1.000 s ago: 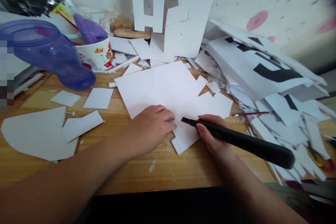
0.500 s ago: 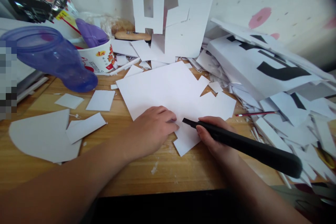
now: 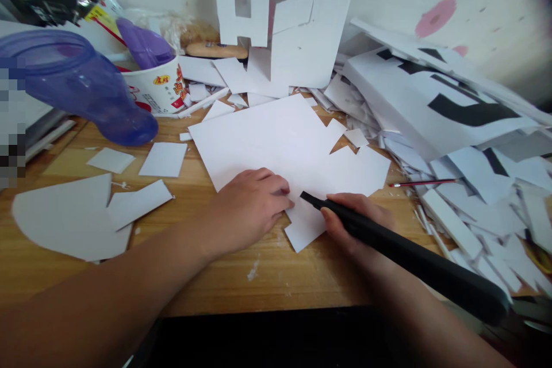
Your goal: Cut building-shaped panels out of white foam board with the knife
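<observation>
A white sheet with an irregular, notched right side (image 3: 267,138) lies flat on the wooden table (image 3: 207,293). My left hand (image 3: 252,204) rests on the sheet's near edge, fingers bent together and pressing down; whether they pinch anything is hidden. Wrapped in my right hand (image 3: 356,224) is a long black tool (image 3: 401,253), its narrow tip just right of my left fingertips, over the sheet. The tool's thick rear end points to the lower right. Between the hands, a narrow part of the sheet sticks out toward me.
A blue translucent container (image 3: 95,92) and a white paper cup (image 3: 161,89) stand back left. A cut white board (image 3: 302,52) is upright behind. Paper scraps and a printed white piece (image 3: 401,109) pile up right, near a red pencil (image 3: 425,183). A curved grey-white piece (image 3: 64,215) lies left.
The rear end of the black tool has swung down and to the right with my right hand. The whole view has shifted slightly; my left hand stays on the sheet.
</observation>
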A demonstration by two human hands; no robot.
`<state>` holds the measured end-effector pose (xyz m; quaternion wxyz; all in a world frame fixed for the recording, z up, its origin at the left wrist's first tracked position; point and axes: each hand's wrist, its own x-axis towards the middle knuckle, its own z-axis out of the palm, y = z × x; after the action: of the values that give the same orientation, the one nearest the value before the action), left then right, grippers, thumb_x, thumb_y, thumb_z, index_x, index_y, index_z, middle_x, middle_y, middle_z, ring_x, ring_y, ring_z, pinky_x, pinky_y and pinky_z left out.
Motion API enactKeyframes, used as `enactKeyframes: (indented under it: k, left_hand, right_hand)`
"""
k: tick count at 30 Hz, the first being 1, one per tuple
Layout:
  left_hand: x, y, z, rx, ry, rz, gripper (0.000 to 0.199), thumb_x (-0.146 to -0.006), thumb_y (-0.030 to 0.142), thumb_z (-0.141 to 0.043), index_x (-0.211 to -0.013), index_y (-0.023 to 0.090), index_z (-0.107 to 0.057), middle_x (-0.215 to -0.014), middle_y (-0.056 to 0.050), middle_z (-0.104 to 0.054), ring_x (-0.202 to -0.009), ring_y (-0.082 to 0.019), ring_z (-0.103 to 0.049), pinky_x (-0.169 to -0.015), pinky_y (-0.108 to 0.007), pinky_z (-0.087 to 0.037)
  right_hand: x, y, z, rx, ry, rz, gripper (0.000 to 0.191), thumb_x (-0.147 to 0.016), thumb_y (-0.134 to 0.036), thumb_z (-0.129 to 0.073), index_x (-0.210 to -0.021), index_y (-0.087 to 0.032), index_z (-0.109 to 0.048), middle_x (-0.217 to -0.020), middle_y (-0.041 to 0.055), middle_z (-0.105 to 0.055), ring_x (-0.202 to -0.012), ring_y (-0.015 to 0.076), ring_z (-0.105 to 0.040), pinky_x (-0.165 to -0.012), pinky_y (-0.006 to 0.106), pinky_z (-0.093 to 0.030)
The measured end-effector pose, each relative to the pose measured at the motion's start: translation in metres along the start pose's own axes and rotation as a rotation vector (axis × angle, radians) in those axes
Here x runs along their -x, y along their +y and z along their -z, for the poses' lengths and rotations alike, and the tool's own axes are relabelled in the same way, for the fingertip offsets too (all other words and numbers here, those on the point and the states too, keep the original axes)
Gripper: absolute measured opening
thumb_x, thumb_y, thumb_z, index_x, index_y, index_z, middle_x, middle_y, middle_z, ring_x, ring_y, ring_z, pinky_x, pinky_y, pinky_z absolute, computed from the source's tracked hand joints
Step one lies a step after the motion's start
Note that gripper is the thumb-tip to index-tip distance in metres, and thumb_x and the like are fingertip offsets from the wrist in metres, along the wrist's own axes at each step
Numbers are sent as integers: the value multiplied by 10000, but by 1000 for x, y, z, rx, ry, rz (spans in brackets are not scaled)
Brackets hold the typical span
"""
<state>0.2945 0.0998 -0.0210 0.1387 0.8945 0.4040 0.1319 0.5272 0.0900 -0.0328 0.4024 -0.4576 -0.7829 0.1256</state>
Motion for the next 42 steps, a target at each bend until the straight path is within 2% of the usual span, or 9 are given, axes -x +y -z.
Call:
enactKeyframes:
  k: [15,25,31,36,42]
  left_hand:
    - [-1,3,-4,-48,17,32,147,-905,269,-645,-1017,262,-740,-1099,-37,-640,-1023,-244,-563,-866,-406,-445]
    - [0,4,-4,-33,19,50,169,-893,252,-652,-1035,260,-744,-1111,-55,-632,-1026,-251,-560,-869,-407,-449]
    - [-1,2,-3,-28,0,48,186,-907,263,-631,-1054,271,-744,-1133,-56,-629,-1036,-251,-555,-884,-410,-454]
    - [0,1,-4,-29,13,40,189,-890,252,-649,-1053,282,-741,-1131,-43,-628,-1030,-249,-558,-874,-414,-454]
    - [2,-1,-5,-23,25,32,190,-890,244,-645,-1050,282,-739,-1137,-40,-625,-1037,-245,-555,-879,-406,-451]
  right_hand:
    - [1,-3,7,88,8,174,128,-818,-216,-669,-927,-227,-603,-649,-31,-672,-486,122,-619,-473,229,-490]
    - [4,-8,14,92,-44,189,182,-819,-191,-661,-972,-255,-587,-734,4,-706,-588,175,-681,-543,294,-575]
    - [6,-9,19,92,-59,215,179,-822,-185,-651,-973,-247,-579,-696,-15,-681,-564,160,-665,-521,277,-570]
    - [7,-7,21,88,-61,223,188,-815,-178,-642,-977,-249,-580,-715,13,-693,-575,177,-677,-535,297,-584]
    - [6,-10,19,90,-60,249,222,-818,-180,-624,-1000,-282,-547,-663,-6,-680,-528,190,-663,-460,303,-547]
